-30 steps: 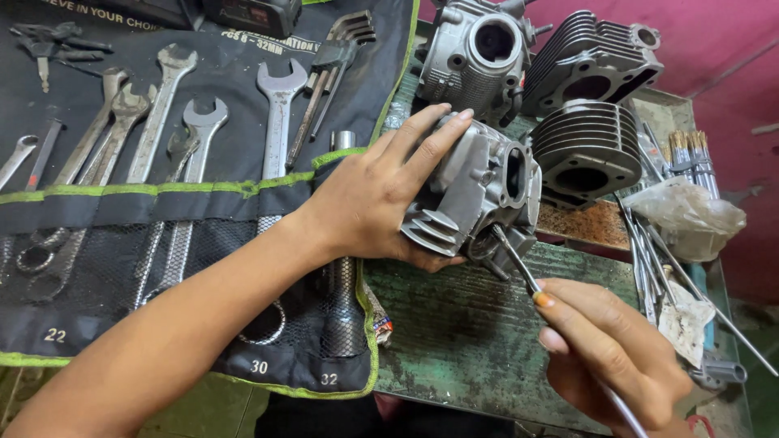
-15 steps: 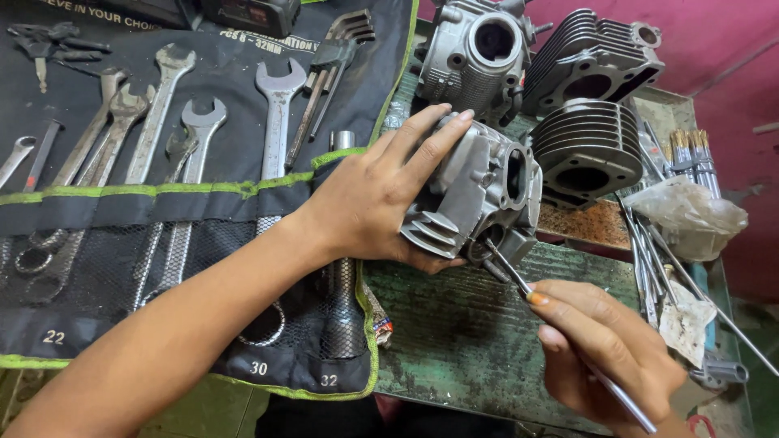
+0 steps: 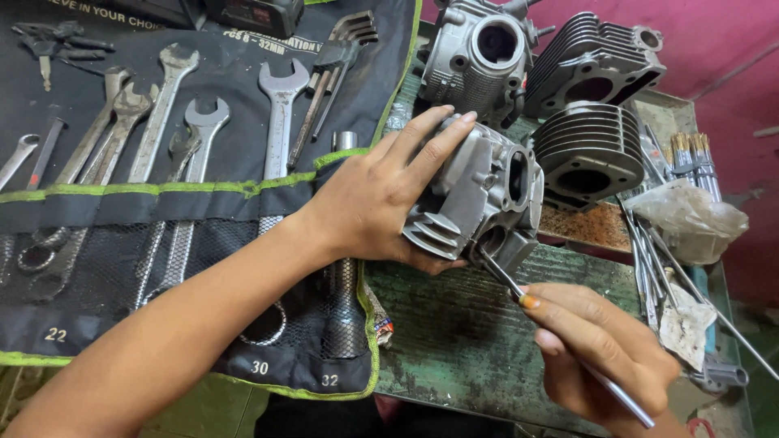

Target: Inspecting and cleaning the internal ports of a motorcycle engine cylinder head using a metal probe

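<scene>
With the left hand [image 3: 381, 203] still gripping the cylinder head [image 3: 479, 199], the right hand [image 3: 600, 349], pinching the thin metal rod [image 3: 568, 349], has pushed its tip deeper into the lower port.

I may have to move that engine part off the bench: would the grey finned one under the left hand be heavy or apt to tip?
The engine part looks like solid cast metal, so probably heavy for its size. The left hand steadies it, so it may tip. Its fins probably give grip.

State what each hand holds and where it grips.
The left hand grips the cylinder head across its top and finned end. The right hand pinches a thin metal rod along its back part.
</scene>
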